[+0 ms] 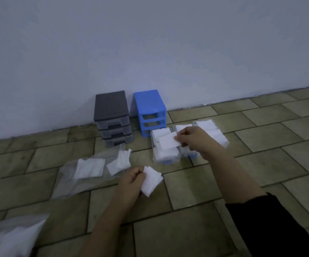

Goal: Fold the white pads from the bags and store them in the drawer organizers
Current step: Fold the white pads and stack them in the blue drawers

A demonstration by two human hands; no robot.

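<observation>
1. While the right hand is reaching out over the clear drawers lying on the tiled floor, its fingers are pinching a folded white pad just above the left drawer, which is sitting full of stacked pads.
2. Nearer the camera, the left hand is curling its fingers and thumb around several white pads, holding them just above the floor.
3. To the left, a clear plastic bag is lying flat with loose pads inside and at its mouth.
4. Against the wall, a grey drawer organizer is standing with its drawers in, beside a blue organizer frame showing open slots.
</observation>
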